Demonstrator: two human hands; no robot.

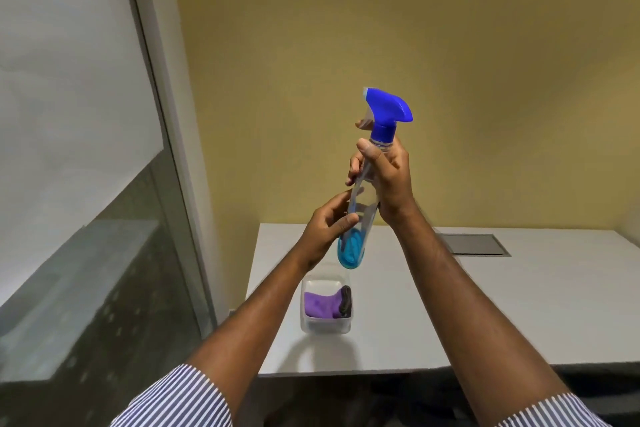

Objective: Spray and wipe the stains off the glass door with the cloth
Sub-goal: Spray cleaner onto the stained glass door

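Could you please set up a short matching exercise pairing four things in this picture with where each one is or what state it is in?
Things:
1. spray bottle
2. purple cloth
3. white tub
4. glass door

Places or states:
A. standing on the white table
B. off to the left
C. held up in both hands
D. lying inside the tub

Pairs: 1-C, 2-D, 3-A, 4-B

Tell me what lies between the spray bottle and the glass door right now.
Nothing but open air and yellow wall: the head view shows the spray bottle, held in both hands, well right of the glass door.
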